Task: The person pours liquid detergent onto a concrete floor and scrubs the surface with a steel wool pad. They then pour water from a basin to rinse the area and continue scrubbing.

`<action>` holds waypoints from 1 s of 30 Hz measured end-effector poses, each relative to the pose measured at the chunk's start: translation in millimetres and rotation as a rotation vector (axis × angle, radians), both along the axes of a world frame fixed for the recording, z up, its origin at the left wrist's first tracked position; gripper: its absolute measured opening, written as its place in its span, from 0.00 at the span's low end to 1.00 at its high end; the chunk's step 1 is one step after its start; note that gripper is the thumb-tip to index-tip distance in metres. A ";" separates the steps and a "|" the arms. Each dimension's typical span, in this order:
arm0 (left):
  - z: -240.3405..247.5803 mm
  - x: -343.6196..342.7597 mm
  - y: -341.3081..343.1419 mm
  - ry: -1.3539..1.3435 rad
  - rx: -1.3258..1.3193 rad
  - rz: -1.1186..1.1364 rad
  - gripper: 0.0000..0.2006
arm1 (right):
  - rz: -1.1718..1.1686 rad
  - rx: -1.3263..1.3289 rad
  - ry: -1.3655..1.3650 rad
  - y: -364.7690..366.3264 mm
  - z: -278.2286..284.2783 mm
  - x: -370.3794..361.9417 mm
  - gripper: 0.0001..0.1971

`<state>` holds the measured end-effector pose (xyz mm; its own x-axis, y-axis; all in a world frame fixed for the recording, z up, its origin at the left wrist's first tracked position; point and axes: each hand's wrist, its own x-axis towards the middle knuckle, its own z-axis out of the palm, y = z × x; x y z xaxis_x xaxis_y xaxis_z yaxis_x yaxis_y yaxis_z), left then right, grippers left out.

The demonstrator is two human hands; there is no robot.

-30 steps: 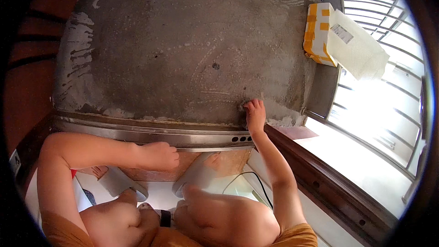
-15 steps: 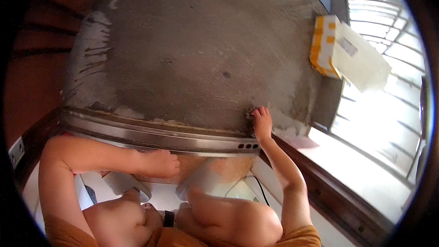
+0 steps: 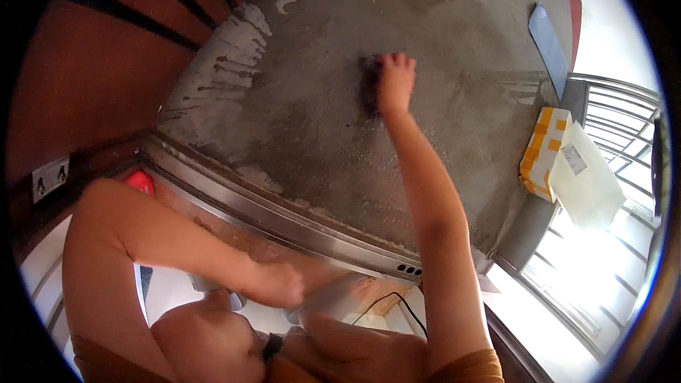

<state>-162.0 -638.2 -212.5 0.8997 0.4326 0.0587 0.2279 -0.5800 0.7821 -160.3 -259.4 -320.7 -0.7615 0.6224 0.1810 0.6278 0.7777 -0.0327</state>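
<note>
My right hand point(image 3: 397, 89) has moved farther beyond the metal strip point(image 3: 284, 224), so work reaches mid-surface; blur hides whether its fingers clamp the dark pad point(image 3: 368, 85) there. Strip's near side: my left hand point(image 3: 278, 284), curled.

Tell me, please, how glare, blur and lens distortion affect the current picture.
Head view: glare washes out much of the window; head view: the right hand is smeared, apparently by motion, the dark patch beside it too blurred to identify; head view: the metal strip bows, and the corners go black.
</note>
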 end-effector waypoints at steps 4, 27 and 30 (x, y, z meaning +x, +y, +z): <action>7.9 -3.3 -15.1 -0.095 -0.011 0.041 0.04 | -0.058 -0.005 0.044 -3.8 -12.3 8.6 0.08; -7.2 -1.3 5.3 -0.048 0.152 0.176 0.04 | 0.360 -0.315 -0.030 -149.1 -3.1 76.6 0.10; -1.9 -13.8 10.0 -0.028 0.177 0.164 0.04 | 0.102 -0.134 0.045 -48.6 -3.6 23.1 0.08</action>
<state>-175.9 -628.2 -214.4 0.8151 0.5537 0.1704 0.3100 -0.6653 0.6792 -137.2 -308.0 -324.3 -0.8150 0.5631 0.1366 0.5414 0.8240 -0.1668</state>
